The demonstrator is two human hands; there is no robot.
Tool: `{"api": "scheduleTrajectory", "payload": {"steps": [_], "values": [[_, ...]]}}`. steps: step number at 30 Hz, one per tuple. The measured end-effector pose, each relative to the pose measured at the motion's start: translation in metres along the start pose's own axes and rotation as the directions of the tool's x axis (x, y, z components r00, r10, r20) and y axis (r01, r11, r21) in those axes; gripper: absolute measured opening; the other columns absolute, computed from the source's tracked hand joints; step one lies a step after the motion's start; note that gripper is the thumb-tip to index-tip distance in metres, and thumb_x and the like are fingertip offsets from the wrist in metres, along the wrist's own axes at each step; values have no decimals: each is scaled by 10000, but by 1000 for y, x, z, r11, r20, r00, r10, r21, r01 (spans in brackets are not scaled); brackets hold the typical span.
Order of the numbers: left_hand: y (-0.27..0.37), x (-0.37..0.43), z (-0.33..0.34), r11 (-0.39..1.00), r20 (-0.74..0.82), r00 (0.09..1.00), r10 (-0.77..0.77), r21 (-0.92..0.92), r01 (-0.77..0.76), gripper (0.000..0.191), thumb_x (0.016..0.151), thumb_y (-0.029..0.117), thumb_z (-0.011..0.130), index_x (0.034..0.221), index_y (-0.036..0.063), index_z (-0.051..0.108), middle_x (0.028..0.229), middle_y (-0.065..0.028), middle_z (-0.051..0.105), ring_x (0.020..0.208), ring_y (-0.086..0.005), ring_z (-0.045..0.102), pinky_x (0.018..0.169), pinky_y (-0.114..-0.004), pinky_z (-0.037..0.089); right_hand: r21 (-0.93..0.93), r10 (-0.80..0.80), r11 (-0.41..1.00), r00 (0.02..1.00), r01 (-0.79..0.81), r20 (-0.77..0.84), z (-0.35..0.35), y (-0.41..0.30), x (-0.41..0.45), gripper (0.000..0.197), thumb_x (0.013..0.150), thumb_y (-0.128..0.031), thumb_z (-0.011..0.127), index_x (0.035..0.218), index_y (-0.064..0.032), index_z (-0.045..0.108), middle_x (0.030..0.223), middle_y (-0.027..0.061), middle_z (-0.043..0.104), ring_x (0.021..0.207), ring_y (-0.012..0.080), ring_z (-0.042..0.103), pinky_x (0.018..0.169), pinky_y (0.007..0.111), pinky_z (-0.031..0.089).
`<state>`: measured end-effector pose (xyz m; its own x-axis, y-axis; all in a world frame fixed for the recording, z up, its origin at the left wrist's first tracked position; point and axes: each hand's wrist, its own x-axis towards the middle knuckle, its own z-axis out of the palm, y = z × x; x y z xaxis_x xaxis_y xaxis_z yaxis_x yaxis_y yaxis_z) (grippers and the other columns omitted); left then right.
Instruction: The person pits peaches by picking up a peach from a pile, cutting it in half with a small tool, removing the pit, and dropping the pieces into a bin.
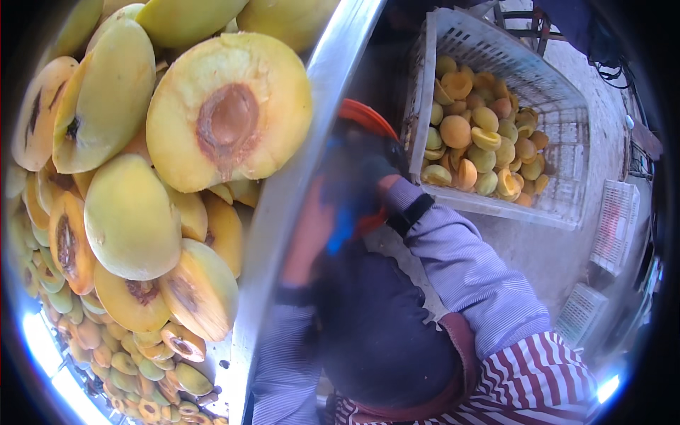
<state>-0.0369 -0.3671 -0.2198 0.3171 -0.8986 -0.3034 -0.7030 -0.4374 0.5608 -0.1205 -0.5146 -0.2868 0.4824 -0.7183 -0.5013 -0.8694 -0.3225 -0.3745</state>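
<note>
Both hands are close together over an orange-red bucket (369, 114), just right of a metal table edge (340, 58). Motion blur covers them. My left hand (326, 199) reaches up from the bottom, its wrist bare above a striped sleeve. My right hand (372, 162), in what looks like a dark glove, comes in from the right. A bright blue blurred thing (340, 234) shows beside the left hand; what it is, I cannot tell. Whether either hand grips something is hidden by the blur. Left of the edge lie piled halves of yellow-green stone fruit (228, 117), some showing pit hollows.
A white plastic crate (563, 143) on the floor at right holds whole-looking and halved yellow-orange fruit (478, 138). Farther right stand two more plastic crates, one with red in it (613, 226) and a pale one (581, 313). A dark metal frame (534, 32) stands behind the large crate.
</note>
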Motion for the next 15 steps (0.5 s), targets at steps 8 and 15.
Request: {"api": "scheduleTrajectory", "payload": {"steps": [8, 15], "values": [[-9, -3, -7, 998, 50, 997, -61, -7, 62, 518, 816, 110, 560, 1310, 48, 414, 1184, -197, 563, 1101, -354, 533, 922, -418, 423, -126, -184, 974, 983, 186, 20, 34, -4, -18, 457, 852, -452, 468, 1111, -103, 610, 1108, 204, 604, 1034, 337, 592, 902, 437, 442], [23, 15, -13, 967, -190, 949, 251, 6, -255, 443, 823, 38, 495, 1264, 27, 459, 1210, -197, 533, 1184, -330, 462, 1005, -408, 351, 547, -15, 834, 995, 65, -96, 30, 4, -46, 439, 850, -421, 496, 1163, -122, 570, 1124, 192, 599, 1024, 356, 588, 908, 437, 435]]}}
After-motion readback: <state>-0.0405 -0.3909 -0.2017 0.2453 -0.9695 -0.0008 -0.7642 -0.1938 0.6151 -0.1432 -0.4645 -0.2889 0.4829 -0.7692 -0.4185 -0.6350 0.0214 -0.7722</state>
